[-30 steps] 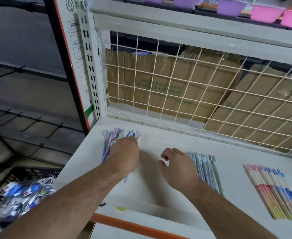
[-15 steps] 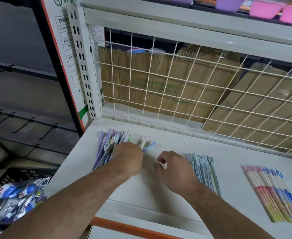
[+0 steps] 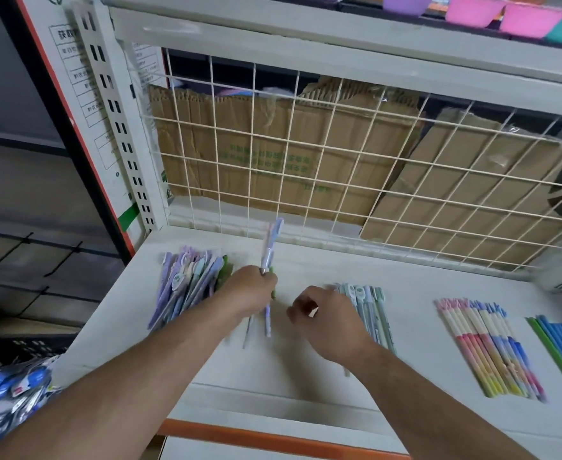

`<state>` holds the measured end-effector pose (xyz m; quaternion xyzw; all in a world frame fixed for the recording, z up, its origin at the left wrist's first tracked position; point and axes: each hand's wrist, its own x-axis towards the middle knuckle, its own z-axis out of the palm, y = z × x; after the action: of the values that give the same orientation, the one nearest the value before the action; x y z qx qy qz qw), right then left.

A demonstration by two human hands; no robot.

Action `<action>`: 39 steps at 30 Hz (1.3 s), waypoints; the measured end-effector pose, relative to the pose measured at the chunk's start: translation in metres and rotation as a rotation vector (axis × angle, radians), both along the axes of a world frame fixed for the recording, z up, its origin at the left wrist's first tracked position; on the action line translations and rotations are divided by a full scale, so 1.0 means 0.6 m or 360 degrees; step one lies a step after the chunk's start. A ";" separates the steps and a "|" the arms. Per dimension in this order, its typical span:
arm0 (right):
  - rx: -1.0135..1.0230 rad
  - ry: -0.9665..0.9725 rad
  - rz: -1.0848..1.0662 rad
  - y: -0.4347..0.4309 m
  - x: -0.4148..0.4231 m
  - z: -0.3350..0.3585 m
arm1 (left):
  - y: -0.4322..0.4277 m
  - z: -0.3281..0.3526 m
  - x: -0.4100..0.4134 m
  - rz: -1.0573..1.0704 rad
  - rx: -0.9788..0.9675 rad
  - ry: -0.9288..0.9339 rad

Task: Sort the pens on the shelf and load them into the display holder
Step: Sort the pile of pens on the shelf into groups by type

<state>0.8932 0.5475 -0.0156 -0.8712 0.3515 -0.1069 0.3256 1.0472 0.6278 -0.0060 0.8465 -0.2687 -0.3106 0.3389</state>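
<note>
My left hand [image 3: 251,290] grips a pale blue-and-lilac pen [image 3: 270,250] that sticks up and away from the white shelf [image 3: 306,376]; other pen ends poke out below the fist. A loose pile of purple, blue and green pens [image 3: 186,285] lies just left of that hand. My right hand [image 3: 326,322] hovers with curled fingers beside a row of grey-green pens [image 3: 370,310], pinching something small and white that I cannot make out. Farther right lie a pink-yellow-blue row of pens [image 3: 488,346] and a green-blue-pink row [image 3: 561,350].
A white wire grid [image 3: 322,167] backs the shelf, with flattened cardboard behind it. Pink, purple and teal tubs [image 3: 525,19] sit on the shelf above. A black crate with packaged goods [image 3: 10,383] stands low at the left. The shelf has an orange front edge [image 3: 273,439].
My left hand has lifted a pen out of the left pile, so it now points upward. My right hand has stayed beside the grey-green row. The camera has moved closer.
</note>
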 end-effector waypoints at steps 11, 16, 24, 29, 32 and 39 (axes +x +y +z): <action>0.0663 -0.0343 -0.0348 0.006 -0.076 0.024 | -0.022 -0.008 -0.098 -0.0204 -0.0569 0.1019; 0.0669 -0.0400 -0.0535 -0.010 -0.136 0.028 | -0.050 -0.002 -0.157 -0.0349 -0.0509 0.1000; 0.0676 -0.0521 -0.0657 -0.070 -0.275 0.030 | -0.131 0.009 -0.294 -0.0372 -0.0476 0.0971; 0.0528 -0.0475 -0.0774 -0.144 -0.395 0.017 | -0.194 0.009 -0.412 -0.0232 -0.0396 0.0998; 0.0283 -0.0370 -0.0913 -0.203 -0.471 0.009 | -0.234 0.011 -0.474 -0.0175 -0.0393 0.1011; -0.0153 0.0177 -0.0890 -0.306 -0.576 -0.015 | -0.299 0.008 -0.564 -0.0026 -0.0435 0.1032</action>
<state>0.5477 0.3640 -0.0243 -0.7594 0.5899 -0.1611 0.2222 0.7087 0.4487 -0.0014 0.6485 -0.1931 -0.5271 0.5142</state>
